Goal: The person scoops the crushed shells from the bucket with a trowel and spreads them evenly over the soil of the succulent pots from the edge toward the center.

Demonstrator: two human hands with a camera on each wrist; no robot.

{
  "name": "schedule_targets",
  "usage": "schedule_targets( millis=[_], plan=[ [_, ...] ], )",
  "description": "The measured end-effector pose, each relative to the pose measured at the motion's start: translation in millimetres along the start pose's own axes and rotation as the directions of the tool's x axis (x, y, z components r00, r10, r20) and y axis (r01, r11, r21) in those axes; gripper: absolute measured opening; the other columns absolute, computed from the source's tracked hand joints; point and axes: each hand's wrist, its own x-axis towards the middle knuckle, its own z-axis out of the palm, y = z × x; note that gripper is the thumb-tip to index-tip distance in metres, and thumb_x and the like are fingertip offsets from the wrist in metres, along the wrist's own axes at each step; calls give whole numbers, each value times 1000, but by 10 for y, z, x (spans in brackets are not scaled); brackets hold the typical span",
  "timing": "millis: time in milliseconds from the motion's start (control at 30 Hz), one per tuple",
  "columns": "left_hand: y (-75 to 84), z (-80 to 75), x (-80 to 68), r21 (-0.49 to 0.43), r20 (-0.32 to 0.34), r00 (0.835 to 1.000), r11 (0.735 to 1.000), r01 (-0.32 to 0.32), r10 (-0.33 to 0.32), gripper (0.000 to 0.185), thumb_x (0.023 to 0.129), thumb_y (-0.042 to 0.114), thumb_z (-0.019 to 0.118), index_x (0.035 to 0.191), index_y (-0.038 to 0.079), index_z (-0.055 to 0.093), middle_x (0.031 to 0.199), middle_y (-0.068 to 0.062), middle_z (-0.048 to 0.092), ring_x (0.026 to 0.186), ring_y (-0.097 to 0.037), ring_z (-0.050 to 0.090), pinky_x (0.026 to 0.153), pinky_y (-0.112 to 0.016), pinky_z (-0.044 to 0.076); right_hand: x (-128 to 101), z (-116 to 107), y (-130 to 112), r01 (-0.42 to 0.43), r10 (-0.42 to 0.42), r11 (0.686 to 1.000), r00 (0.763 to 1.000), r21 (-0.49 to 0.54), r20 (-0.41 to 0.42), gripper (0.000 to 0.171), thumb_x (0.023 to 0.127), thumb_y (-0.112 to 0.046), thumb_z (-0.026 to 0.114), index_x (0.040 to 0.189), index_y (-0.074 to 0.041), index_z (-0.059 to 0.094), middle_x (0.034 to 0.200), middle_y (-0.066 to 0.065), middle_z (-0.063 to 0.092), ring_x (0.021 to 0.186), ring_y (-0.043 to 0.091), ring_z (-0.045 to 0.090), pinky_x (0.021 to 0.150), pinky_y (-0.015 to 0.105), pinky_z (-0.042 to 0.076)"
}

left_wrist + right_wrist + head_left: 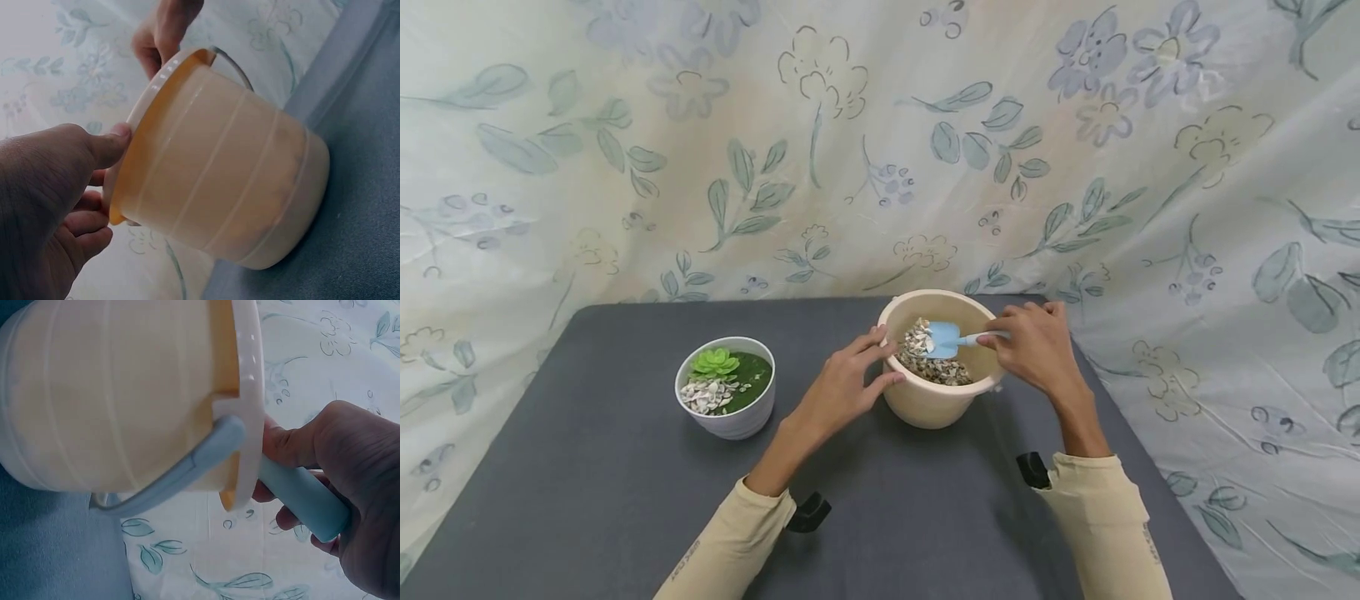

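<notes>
A cream bucket [925,410] stands on the dark table, with small pebbles [951,373] lying in its bottom. My left hand [842,379] holds the bucket's left rim, its thumb [111,147] on the near side. A light blue toy shovel [944,340] reaches into the bucket from the right, its blade among the pebbles. My right hand [1037,346] grips the shovel's handle [306,499] at the right rim; the blade is hidden in the right wrist view. The bucket's grey carrying handle [181,478] hangs down along its outside.
Left of the bucket stands a white pot [735,423] holding a green succulent [715,363], whitish stones [703,397] and a green mossy surface [751,385]. Floral cloth [880,150] hangs behind the table [880,517] and along its sides.
</notes>
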Motion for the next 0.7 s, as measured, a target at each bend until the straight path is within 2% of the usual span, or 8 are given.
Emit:
schedule_targets(
  millis=[300,467,700],
  plan=[
    [-23,-12,-17,-41,-2,1000,999,11,-11,50,93,27,80,136,3,69,155,-18,56,146,-34,53,115,-52,49,-79,-100,21,-2,2,999,1000,34,-21,18,84,-27,87,93,-11,86,84,8,74,75,30,58,80,54,31],
    [-42,-35,-21,-56,15,999,998,30,-29,50,95,29,79,137,5,69,157,-16,55,146,-32,53,116,-52,48,-121,-227,-2,-24,26,998,999,56,-33,18,85,-24,86,94,-8,85,82,9,74,74,31,55,81,57,30],
    [-15,-101,-58,-77,28,999,996,35,-33,56,97,29,77,146,8,62,159,-18,52,147,-37,52,117,-54,47,-197,-427,-34,-42,46,997,996,63,-77,15,86,-21,86,92,-7,85,79,9,71,74,30,55,80,56,30]
  ],
)
